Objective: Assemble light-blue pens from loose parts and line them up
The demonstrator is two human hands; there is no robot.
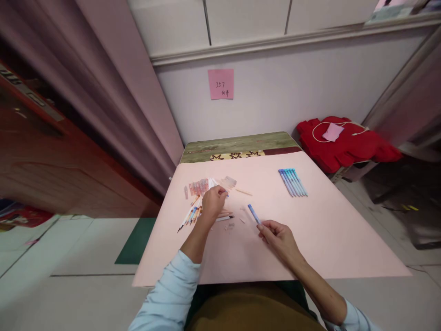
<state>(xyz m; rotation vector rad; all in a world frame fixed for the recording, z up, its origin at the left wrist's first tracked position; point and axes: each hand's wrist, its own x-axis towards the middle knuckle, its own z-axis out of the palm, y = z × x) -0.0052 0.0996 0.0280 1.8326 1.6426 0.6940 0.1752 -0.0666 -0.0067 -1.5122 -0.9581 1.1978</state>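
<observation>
My right hand (279, 239) pinches the lower end of a blue pen barrel (254, 214), whose other end points up and to the left above the table. My left hand (212, 202) is closed over the pile of pen parts, its thumb and fingertips pressed together. A small bluish bit shows at those fingertips, too small to name. Near the left wrist lie several slim pen pieces (193, 215) in white, brown and blue. Behind that hand are reddish clear caps (199, 186) and greyish clear pieces (230, 181). Part of the pile is hidden by the left hand.
A row of several blue and turquoise pens (292, 182) lies on the right of the pink-covered table (330, 239). Small clear bits (229, 226) lie near the middle. A red cloth bundle (347, 147) with a white cable stands beyond the right edge. A curtain (138, 92) hangs at left.
</observation>
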